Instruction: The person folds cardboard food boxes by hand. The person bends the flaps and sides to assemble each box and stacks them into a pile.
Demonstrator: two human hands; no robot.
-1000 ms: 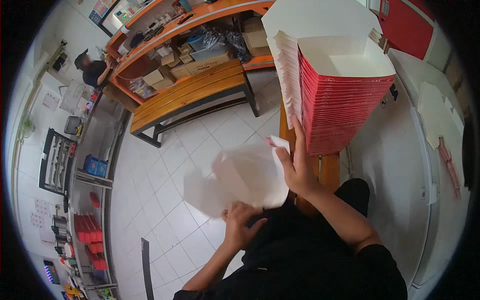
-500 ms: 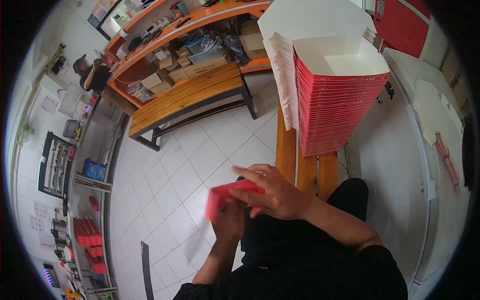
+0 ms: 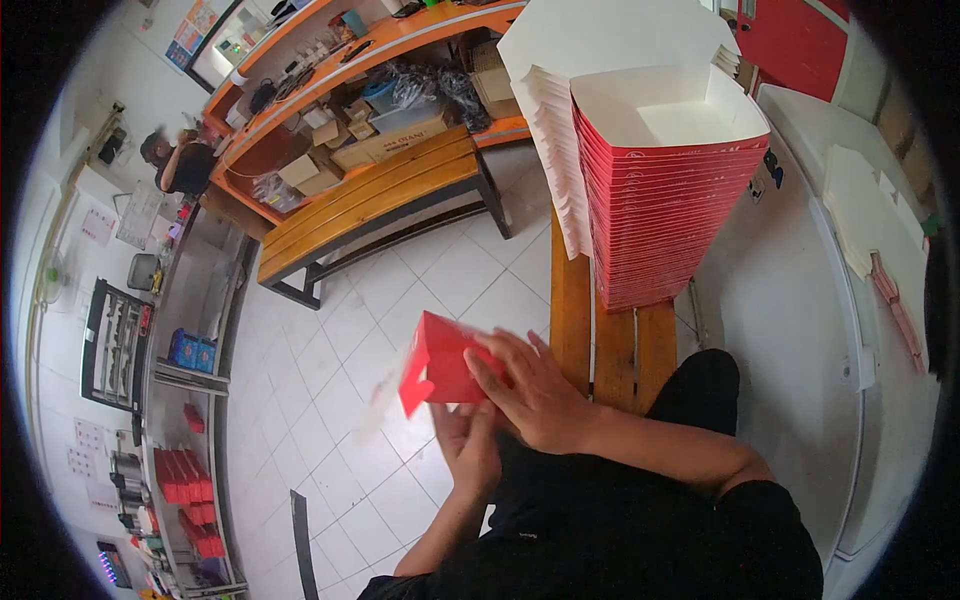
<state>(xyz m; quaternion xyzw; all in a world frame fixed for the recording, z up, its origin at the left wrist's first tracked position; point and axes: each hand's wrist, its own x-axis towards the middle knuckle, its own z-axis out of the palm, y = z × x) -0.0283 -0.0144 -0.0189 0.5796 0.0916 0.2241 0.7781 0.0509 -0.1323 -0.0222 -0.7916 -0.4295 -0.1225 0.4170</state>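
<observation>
A red paper box (image 3: 443,362) is held up in front of my lap, with one corner pointing up and a tab sticking out at its lower left. My left hand (image 3: 468,445) grips it from below, thumb and fingers at its lower edge. My right hand (image 3: 525,390) lies along the box's right side, fingers bent over it. Part of the box is hidden behind the fingers. Beyond my right hand, a tall nested stack of red paper boxes (image 3: 670,215) with white insides stands on a wooden bench (image 3: 615,350), their white lids (image 3: 620,35) folded back.
Across the tiled floor stands another slatted bench (image 3: 370,200), before an orange counter (image 3: 420,40) with cartons beneath. A person (image 3: 185,165) is at the far left. Left shelves hold red boxes (image 3: 185,475). A white chest (image 3: 790,330) stands at my right.
The red box has risen and turned, so more of its side shows. My right hand has shifted from over its top to its right side; my left hand is still under it.
</observation>
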